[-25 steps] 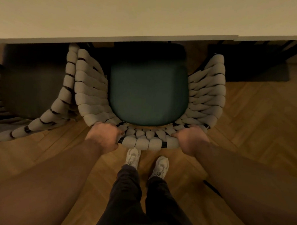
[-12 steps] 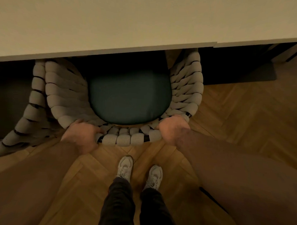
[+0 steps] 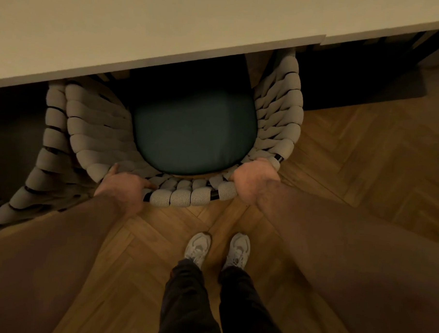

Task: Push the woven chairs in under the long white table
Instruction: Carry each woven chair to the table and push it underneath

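A woven chair (image 3: 182,197) with thick grey rope weave and a dark green seat cushion (image 3: 193,137) stands in front of me. Its front half is hidden under the long white table (image 3: 143,32). My left hand (image 3: 123,189) holds the left part of the curved back rim, thumb sticking out toward the weave. On the right part of the same rim, my right hand (image 3: 254,181) grips with curled fingers. A second woven chair (image 3: 51,139) stands close on the left, pressed against the first and mostly under the table.
Herringbone wood floor (image 3: 364,172) lies open to the right and behind me. My feet in white sneakers (image 3: 217,249) stand just behind the chair. Dark shapes sit under the table at the right (image 3: 355,89).
The chair has slid forward, deeper under the table, so less of the cushion shows. Both hands stayed on the back rim; my left thumb has lifted off it.
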### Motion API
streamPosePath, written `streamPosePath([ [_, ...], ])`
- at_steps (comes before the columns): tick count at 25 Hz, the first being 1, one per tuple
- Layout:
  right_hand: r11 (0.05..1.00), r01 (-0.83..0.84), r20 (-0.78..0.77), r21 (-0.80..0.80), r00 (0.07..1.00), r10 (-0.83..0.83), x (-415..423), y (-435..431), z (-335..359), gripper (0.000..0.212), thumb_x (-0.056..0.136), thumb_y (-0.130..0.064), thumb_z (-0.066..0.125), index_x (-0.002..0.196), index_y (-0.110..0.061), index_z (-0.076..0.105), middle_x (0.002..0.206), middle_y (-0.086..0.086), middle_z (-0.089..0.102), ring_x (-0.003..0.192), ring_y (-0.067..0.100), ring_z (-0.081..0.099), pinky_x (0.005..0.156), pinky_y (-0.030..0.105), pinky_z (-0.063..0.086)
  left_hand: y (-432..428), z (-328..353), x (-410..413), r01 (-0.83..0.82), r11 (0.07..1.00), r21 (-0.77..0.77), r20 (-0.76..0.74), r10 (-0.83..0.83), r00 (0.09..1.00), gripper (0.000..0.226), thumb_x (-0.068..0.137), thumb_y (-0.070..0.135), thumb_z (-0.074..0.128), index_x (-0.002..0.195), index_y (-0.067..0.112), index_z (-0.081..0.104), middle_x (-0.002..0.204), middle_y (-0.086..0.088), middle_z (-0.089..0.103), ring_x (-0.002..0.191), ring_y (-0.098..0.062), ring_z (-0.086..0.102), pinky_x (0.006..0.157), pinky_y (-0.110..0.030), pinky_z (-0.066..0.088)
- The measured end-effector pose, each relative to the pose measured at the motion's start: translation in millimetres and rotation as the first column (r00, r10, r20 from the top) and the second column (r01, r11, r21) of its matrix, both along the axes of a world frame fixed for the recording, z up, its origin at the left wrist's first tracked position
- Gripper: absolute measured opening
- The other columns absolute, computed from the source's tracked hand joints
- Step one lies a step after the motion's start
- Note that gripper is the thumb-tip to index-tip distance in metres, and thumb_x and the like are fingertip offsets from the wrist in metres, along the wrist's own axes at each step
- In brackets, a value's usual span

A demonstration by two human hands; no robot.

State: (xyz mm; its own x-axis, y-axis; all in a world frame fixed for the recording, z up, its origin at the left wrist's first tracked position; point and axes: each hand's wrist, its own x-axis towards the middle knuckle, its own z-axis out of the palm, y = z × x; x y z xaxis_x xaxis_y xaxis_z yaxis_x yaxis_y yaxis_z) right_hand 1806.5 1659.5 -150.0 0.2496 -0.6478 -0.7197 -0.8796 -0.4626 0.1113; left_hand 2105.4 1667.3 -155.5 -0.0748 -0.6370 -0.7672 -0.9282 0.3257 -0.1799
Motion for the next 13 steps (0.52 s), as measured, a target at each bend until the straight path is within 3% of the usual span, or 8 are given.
streamPosePath([
  [3, 1.0, -0.006, 0.024, -0.031, 1.0, 0.006, 0, 5, 0, 0.017, 0.102, -0.023, 0.055, 0.112, -0.024, 0.069, 0.113, -0.003, 0.07, 0.109, 0.02, 0.064, 0.107, 0.042, 0.042, 1, 0, 2, 0.029, 0.999, -0.019, 0.007, -0.029, 1.0, 0.057, 0.097, 0.033, 0.054, 0.149, 0.054, 0.045, 0.142, 0.013, 0.062, 0.135, -0.013, 0.053, 0.129, -0.053, 0.004],
  [7, 0.982, 0.088, 0.074, -0.165, 0.994, -0.076, 3, 23, -3, 0.029, 0.102, -0.026, 0.052, 0.128, -0.026, 0.065, 0.125, 0.0, 0.066, 0.118, 0.025, 0.06, 0.112, 0.045, 0.035, 10, 0, -2, 0.05, 0.995, -0.091, -0.014, -0.052, 0.999, 0.055, 0.098, 0.027, 0.053, 0.148, 0.05, 0.048, 0.134, 0.01, 0.067, 0.128, -0.017, 0.057, 0.128, -0.054, 0.006],
  [10, 0.962, 0.166, 0.112, -0.217, 0.983, -0.144, 8, 43, -2, 0.041, 0.102, -0.021, 0.047, 0.142, -0.02, 0.056, 0.139, 0.006, 0.06, 0.131, 0.029, 0.052, 0.124, 0.049, 0.024, 11, 5, 11, 0.037, 0.994, -0.107, -0.162, -0.054, 0.985, 0.047, 0.097, 0.034, 0.061, 0.143, 0.041, 0.054, 0.137, 0.006, 0.065, 0.13, -0.019, 0.054, 0.128, -0.052, 0.009],
  [13, 0.932, 0.341, 0.259, -0.123, 0.918, -0.301, 7, 64, 10, 0.058, 0.1, -0.01, 0.049, 0.157, -0.015, 0.042, 0.16, 0.007, 0.044, 0.152, 0.03, 0.032, 0.131, 0.046, 0.012, 8, 22, 25, -0.014, 1.0, -0.003, -0.33, 0.012, 0.944, 0.05, 0.093, 0.035, 0.072, 0.141, 0.033, 0.06, 0.135, 0.004, 0.066, 0.127, -0.019, 0.055, 0.118, -0.041, 0.028],
])
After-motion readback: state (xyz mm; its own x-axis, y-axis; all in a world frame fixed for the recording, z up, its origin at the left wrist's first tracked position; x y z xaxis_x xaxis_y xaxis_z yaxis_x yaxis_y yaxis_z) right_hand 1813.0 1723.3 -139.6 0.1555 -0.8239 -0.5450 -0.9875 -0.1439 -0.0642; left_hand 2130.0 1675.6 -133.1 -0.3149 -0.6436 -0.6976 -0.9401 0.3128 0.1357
